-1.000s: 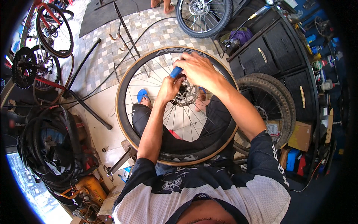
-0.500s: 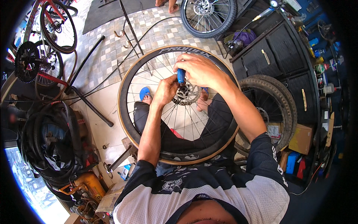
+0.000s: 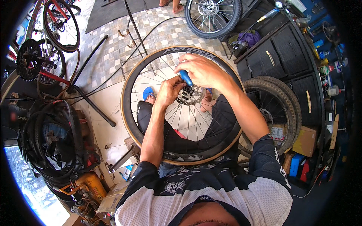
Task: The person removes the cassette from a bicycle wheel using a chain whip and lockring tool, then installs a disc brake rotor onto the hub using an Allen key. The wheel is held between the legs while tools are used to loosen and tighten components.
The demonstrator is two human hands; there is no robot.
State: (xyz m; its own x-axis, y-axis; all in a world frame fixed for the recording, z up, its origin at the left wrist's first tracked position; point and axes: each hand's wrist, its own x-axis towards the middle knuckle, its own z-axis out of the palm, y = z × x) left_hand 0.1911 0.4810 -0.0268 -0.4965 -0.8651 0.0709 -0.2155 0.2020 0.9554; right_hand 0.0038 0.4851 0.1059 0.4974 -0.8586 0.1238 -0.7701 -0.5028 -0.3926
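Note:
A bicycle wheel (image 3: 127, 103) with a black rim and tan-edged tyre lies across my lap, its disc brake rotor (image 3: 196, 98) and hub facing up. My right hand (image 3: 201, 71) comes over from the right and is closed round a tool with a smooth blue handle (image 3: 186, 78). The handle tilts down toward the hub end (image 3: 187, 89); the tool's tip is hidden. On the left side of the hub, my left hand (image 3: 169, 90) has thumb and fingers pinched together beside the tool. Whatever sits in that pinch is too small to make out.
Two worn tyres on wheels (image 3: 290, 109) lean against black drawers (image 3: 281, 56) at right. Another wheel (image 3: 213, 17) and a person's bare feet (image 3: 172, 5) are at the far side. A metal stand (image 3: 137, 34), bikes (image 3: 62, 26) and a heap of black tyres (image 3: 49, 139) lie leftward.
The blue handle has tipped over: it stood nearly upright in the picture and now slants, its lower end further right. Both hands stay at the hub. The whole view has shifted slightly.

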